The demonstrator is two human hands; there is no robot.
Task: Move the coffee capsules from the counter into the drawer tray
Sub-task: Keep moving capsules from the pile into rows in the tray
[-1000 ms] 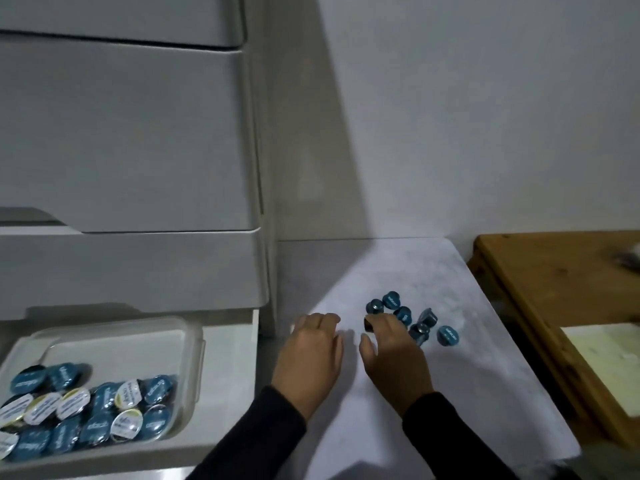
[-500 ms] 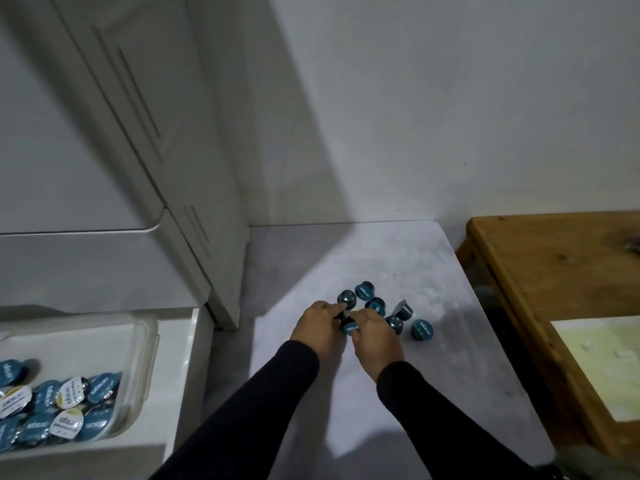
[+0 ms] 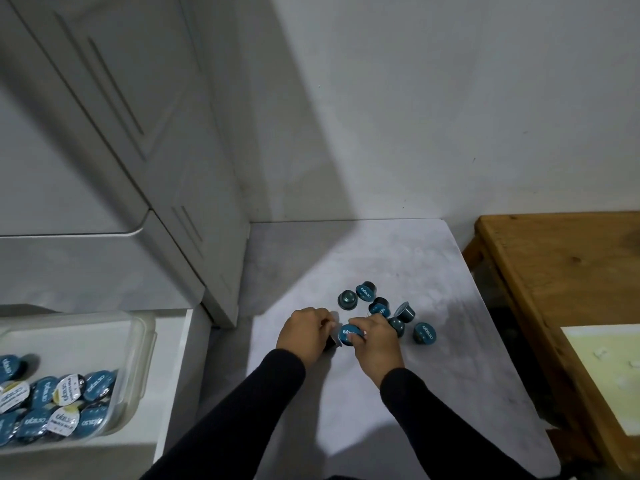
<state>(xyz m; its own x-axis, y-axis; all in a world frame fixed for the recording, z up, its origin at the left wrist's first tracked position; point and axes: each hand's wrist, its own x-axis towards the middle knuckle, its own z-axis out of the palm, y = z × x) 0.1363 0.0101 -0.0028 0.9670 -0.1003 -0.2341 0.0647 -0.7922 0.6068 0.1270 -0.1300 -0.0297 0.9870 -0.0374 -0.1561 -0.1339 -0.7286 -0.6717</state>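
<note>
Both hands mid-pickup: right hand pinches a blue capsule, left hand curled around another; next, carry left to the tray.

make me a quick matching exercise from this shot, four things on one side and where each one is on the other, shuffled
Things:
1. right hand
2. plastic tray
3. wooden table
4. loose capsules

Places:
A. in the open drawer, far left
B. scattered on the grey counter
C. right of the counter
D. pinching a blue capsule lid

Pairs: 1-D, 2-A, 3-C, 4-B
</note>
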